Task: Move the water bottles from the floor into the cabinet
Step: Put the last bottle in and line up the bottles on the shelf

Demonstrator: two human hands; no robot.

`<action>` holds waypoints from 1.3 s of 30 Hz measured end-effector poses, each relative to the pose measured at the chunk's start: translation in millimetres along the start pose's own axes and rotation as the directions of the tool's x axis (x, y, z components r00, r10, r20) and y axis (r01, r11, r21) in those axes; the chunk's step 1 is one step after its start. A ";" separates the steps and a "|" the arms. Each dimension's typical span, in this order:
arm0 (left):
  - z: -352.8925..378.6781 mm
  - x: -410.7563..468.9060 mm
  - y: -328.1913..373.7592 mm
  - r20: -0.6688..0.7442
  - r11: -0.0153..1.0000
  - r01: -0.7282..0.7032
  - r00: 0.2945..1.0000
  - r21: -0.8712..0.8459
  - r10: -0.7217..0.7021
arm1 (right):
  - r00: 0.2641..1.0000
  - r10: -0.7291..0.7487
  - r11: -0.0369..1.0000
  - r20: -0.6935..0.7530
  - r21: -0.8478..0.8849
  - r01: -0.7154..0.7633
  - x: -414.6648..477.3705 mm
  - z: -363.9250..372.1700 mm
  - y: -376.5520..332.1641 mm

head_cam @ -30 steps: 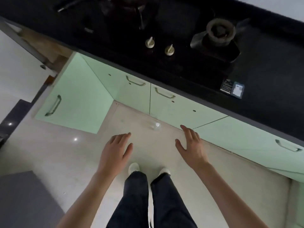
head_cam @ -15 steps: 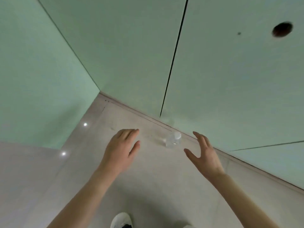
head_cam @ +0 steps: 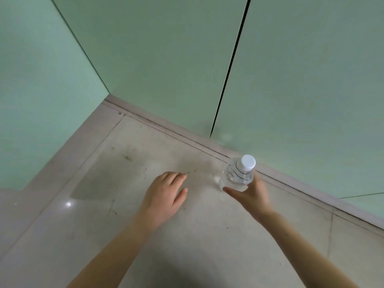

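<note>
From here I see the right hand (head_cam: 252,196) just right of the frame's centre, its grip wrapped around the lower body of a clear water bottle (head_cam: 238,175): the thumb crosses the near side and the fingers pass behind, hidden by the plastic. The bottle stands upright with its white cap (head_cam: 248,162) toward the upper right, close to the strip where the floor (head_cam: 187,235) meets the cabinet doors; I cannot tell whether its base touches the floor or is just off it. The left hand (head_cam: 164,196) is at centre frame, palm down over the floor, fingers loosely spread and holding nothing, well apart from the bottle. Pale green cabinet doors (head_cam: 166,59) fill the upper half of the frame, all closed, with a dark vertical gap between two of them in the upper right. Another green panel runs down the left edge. The floor is light stone tile with small dark specks and a bright spot of reflected light at lower left.
</note>
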State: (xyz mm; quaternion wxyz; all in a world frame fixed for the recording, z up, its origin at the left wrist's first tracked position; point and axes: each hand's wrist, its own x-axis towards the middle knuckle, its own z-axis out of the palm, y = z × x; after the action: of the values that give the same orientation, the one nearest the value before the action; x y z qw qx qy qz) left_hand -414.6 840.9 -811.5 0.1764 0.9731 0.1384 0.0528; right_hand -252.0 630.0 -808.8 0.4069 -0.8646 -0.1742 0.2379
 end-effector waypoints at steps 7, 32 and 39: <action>16.9 -23.2 3.7 0.064 0.999 0.016 0.998 -0.039 -0.013 | 0.998 0.050 0.998 -0.038 0.036 -0.049 -31.7 19.8 0.2; -524.2 -86.8 196.4 0.132 0.957 0.287 0.951 -0.038 -0.279 | 0.981 0.141 0.982 0.134 0.107 -0.156 -240.4 -233.9 -440.5; -713.1 -121.6 295.2 -0.007 0.962 0.271 0.963 0.010 -0.271 | 0.978 0.011 0.981 0.209 0.190 -0.051 -324.5 -332.8 -604.9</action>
State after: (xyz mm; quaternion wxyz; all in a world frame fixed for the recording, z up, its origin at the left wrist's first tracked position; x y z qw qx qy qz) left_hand -565.0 774.8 -47.6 0.1763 0.9458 0.2711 0.0303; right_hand -401.0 630.7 -60.7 0.4650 -0.7939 -0.1781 0.3488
